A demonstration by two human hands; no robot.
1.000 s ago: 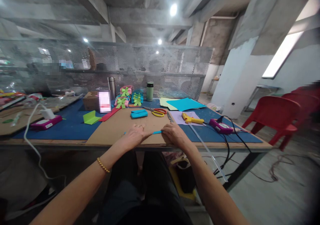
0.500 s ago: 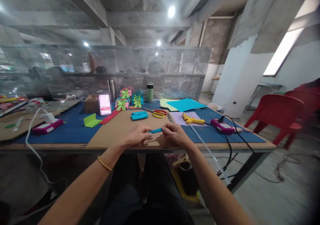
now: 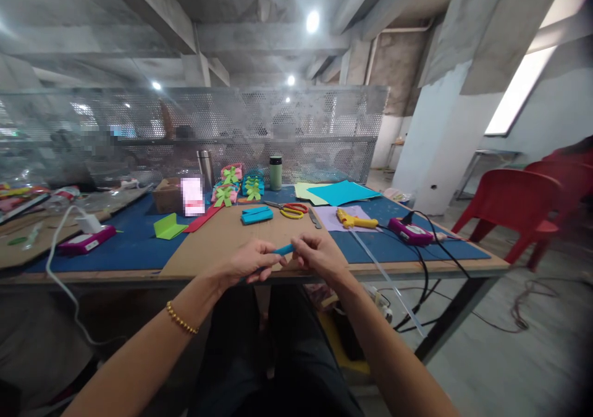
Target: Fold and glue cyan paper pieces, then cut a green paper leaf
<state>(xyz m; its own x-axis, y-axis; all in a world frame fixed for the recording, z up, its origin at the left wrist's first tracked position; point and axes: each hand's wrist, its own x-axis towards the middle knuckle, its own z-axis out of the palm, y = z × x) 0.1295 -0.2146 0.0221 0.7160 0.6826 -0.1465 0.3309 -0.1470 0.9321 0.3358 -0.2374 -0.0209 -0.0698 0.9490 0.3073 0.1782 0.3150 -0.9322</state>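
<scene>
Between my two hands is a narrow blue strip (image 3: 283,250), tilted up toward the right; its exact material I cannot make out. My left hand (image 3: 254,260) has its fingers closed round the lower end. The upper end is pinched by my right hand (image 3: 315,254). Both hands are just above the front edge of a brown cardboard sheet (image 3: 208,247). Beyond them on the cardboard lies a folded blue piece (image 3: 257,215). Scissors with red and yellow handles (image 3: 294,209) and a small blade (image 3: 314,219) lie to its right.
A yellow glue gun (image 3: 356,220) rests on purple paper, beside a purple power strip (image 3: 410,231). Blue and pale green sheets (image 3: 343,192) lie at the back right. Green folded paper (image 3: 169,226), bow-decorated pieces (image 3: 225,193) and a green bottle (image 3: 275,173) stand further left and behind.
My left hand has turned and slid lower along the strip, its fingers now curled beneath. The strip has tilted more steeply, and my right hand has shifted slightly down and left.
</scene>
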